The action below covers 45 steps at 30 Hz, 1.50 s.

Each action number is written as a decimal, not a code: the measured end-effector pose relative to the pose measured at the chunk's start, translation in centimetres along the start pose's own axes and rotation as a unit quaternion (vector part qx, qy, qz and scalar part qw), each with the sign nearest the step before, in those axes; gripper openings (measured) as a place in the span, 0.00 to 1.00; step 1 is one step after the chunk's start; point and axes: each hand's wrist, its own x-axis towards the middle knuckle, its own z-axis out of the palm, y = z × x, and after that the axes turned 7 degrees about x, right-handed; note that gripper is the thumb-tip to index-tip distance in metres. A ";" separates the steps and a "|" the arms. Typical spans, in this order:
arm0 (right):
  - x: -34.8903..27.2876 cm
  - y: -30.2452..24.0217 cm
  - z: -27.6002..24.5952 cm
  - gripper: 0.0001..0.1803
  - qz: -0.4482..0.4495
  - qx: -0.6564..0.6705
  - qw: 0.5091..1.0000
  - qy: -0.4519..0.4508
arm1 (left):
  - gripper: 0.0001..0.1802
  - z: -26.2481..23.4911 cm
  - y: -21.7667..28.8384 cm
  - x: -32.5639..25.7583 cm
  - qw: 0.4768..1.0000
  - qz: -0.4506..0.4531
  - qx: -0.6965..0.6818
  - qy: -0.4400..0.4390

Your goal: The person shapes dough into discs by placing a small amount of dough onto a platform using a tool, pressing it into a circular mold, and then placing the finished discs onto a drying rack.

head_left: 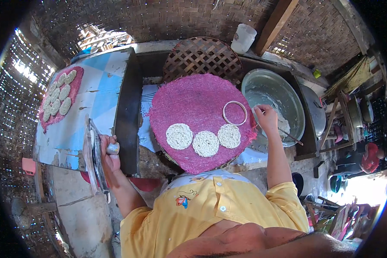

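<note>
Three pale round noodle discs (205,142) lie on the pink woven mat (189,103) — right hand (266,118) pinches a thin stick at the metal basin (273,101); left hand (111,155) clasps a small cylinder. Risk: drips over discs.

Round pink woven mat (193,103) with three pale noodle discs (205,143) and a ring (235,112).
</note>
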 end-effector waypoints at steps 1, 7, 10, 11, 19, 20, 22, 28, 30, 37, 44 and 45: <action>-0.1 0.8 0.4 0.17 -0.006 0.041 0.999 -0.014 | 0.04 0.0 -0.1 0.0 1.000 0.006 0.007 -0.003; -0.8 1.4 0.6 0.13 0.199 0.306 0.910 -0.198 | 0.04 0.4 0.3 -0.1 1.000 -0.007 -0.001 0.002; -1.5 2.9 1.0 0.09 0.196 0.372 0.883 -0.208 | 0.04 0.6 0.1 0.0 1.000 -0.013 0.004 0.010; -1.8 3.0 1.1 0.08 0.178 0.379 0.883 -0.211 | 0.04 0.6 0.1 0.1 1.000 -0.014 0.006 0.006; -9.2 0.4 1.1 0.10 0.313 0.559 0.742 -0.196 | 0.07 0.5 0.2 0.0 1.000 -0.002 0.019 0.024; -10.3 0.0 1.2 0.11 0.324 0.599 0.702 -0.208 | 0.07 0.5 0.2 0.1 1.000 -0.003 0.020 0.021; -12.4 -2.1 0.6 0.11 0.324 0.596 0.690 -0.254 | 0.07 0.1 0.0 0.2 1.000 -0.010 -0.011 -0.011; -15.9 -2.4 -0.3 0.14 0.215 0.553 0.675 -0.438 | 0.04 -0.3 -0.7 0.2 0.998 -0.012 0.053 -0.019; -15.4 -1.3 -1.7 0.14 0.074 0.356 0.806 -0.468 | 0.05 0.3 0.3 -0.2 0.990 0.033 0.120 -0.062; -10.1 -9.0 -9.0 0.23 -0.209 0.313 0.913 -0.158 | 0.10 18.3 0.7 -3.0 0.685 0.395 0.543 -0.282; -10.0 -15.5 -12.2 0.24 -0.350 0.035 0.905 0.237 | 0.03 28.9 -3.4 -6.9 0.625 0.523 0.420 -0.400; -10.4 -14.8 -12.6 0.24 -0.376 -0.005 0.895 0.238 | 0.04 29.5 -2.9 -7.1 0.625 0.470 0.429 -0.451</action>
